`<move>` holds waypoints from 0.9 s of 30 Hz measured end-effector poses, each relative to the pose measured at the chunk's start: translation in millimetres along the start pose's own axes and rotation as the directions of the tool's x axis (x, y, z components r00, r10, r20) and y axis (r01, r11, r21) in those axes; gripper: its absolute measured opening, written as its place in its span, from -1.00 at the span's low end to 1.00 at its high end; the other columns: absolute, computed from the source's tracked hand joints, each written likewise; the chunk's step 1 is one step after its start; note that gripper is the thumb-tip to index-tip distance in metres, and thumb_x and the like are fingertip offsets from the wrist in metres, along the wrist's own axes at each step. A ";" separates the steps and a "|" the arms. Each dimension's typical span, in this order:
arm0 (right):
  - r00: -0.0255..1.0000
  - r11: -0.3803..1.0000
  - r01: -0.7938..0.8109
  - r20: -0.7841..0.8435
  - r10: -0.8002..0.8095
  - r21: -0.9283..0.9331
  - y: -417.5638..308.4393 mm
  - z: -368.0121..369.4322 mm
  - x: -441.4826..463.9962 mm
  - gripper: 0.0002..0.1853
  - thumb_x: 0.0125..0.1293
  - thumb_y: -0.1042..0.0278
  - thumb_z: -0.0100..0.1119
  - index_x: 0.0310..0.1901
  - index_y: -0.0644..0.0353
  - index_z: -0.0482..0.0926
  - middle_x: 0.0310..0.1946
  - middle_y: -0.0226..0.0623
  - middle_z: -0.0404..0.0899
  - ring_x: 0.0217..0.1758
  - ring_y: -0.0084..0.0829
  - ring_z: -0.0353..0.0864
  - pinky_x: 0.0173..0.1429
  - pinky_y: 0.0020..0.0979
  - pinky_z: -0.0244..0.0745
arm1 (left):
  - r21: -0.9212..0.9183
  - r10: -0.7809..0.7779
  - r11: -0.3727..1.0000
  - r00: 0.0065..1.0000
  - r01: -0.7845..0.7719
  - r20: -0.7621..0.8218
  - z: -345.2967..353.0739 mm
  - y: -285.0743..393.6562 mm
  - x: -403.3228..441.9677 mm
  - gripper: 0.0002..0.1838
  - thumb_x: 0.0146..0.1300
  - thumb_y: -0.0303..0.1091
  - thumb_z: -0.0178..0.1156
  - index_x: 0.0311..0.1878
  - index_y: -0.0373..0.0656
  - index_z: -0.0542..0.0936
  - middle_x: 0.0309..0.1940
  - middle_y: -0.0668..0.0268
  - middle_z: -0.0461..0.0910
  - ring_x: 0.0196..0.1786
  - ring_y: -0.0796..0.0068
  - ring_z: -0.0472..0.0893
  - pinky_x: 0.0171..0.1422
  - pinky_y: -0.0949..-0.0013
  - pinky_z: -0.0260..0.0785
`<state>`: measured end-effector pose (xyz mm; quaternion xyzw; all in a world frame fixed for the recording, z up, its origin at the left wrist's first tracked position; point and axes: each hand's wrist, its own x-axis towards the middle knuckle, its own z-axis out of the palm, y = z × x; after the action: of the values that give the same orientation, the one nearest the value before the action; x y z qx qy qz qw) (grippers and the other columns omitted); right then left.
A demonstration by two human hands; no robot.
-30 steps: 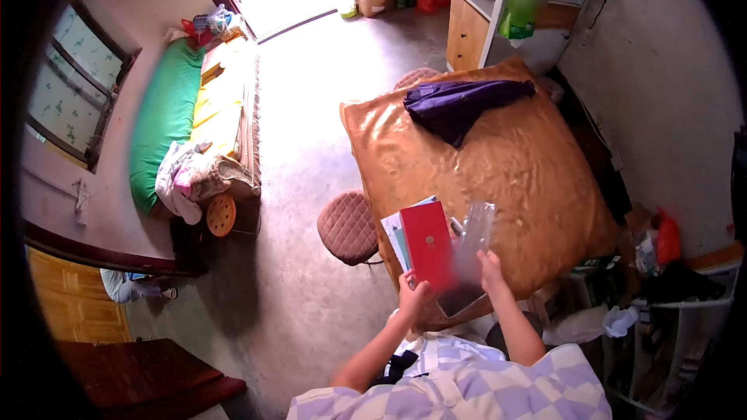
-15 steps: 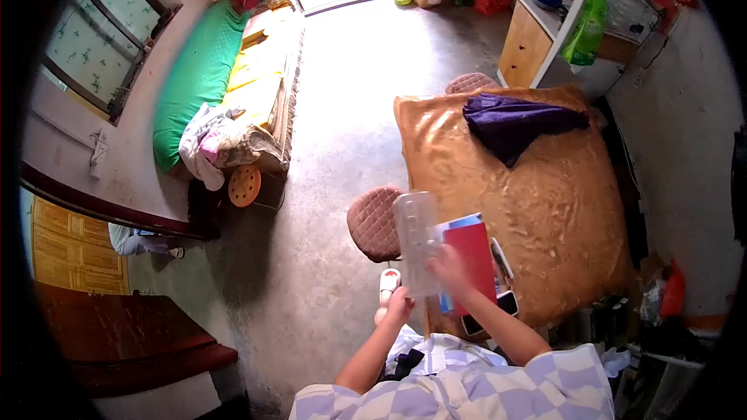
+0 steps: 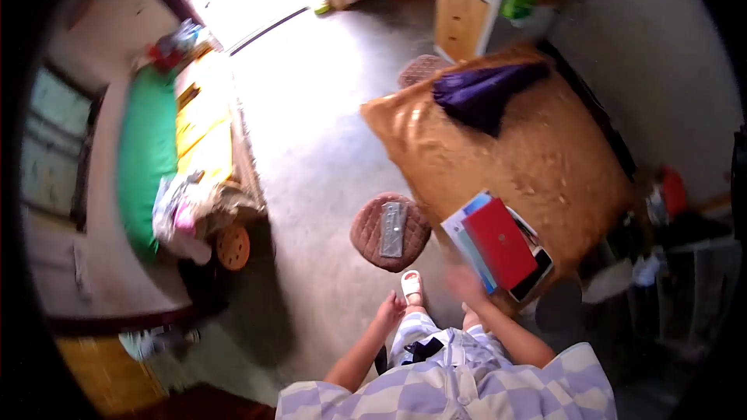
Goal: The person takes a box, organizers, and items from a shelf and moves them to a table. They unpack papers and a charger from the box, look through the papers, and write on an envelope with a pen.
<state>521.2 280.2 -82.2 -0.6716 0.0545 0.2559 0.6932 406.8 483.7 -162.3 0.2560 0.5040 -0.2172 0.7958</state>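
Note:
A clear plastic case (image 3: 393, 229) lies on the round brown quilted stool (image 3: 367, 227) beside the table. My left hand (image 3: 390, 310) hangs below the stool, touching nothing, its fingers partly curled and loosely apart. Blurred by motion, my right hand (image 3: 467, 286) is near the lower left corner of the papers. A red booklet (image 3: 502, 243) rests on blue and white papers (image 3: 465, 227) at the table's near edge. A dark phone-like device (image 3: 535, 276) sticks out from under the booklet's lower right side.
An orange-brown cloth covers the table (image 3: 498, 171), with a dark purple cloth (image 3: 486, 93) at its far end. Another stool (image 3: 422, 70) stands behind it. At left is a bench with a green cover (image 3: 148, 155). A white shoe (image 3: 412, 286) shows below the near stool.
The clear case has gone from my hands onto the stool. Both hands have come away from it, and the right one has moved toward the papers. The camera view has turned.

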 end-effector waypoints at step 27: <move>0.152 0.482 -0.379 -0.461 0.874 0.790 423.0 -53.3 -604.6 -0.71 0.26 0.15 -0.13 -0.30 0.20 0.47 -0.36 -0.27 0.52 -0.45 -0.42 0.45 -0.35 -0.31 0.41 | 0.491 0.547 -0.834 -0.263 -0.251 0.795 197.8 -55.1 83.4 -0.30 -0.09 -0.13 0.18 0.17 -0.08 0.21 0.19 0.05 0.14 0.15 0.03 0.20 0.21 0.09 0.05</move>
<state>-167.3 44.8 -215.6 -0.4002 0.7330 0.1498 0.5292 543.4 309.8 -177.5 0.9276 -0.0851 0.3246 0.1639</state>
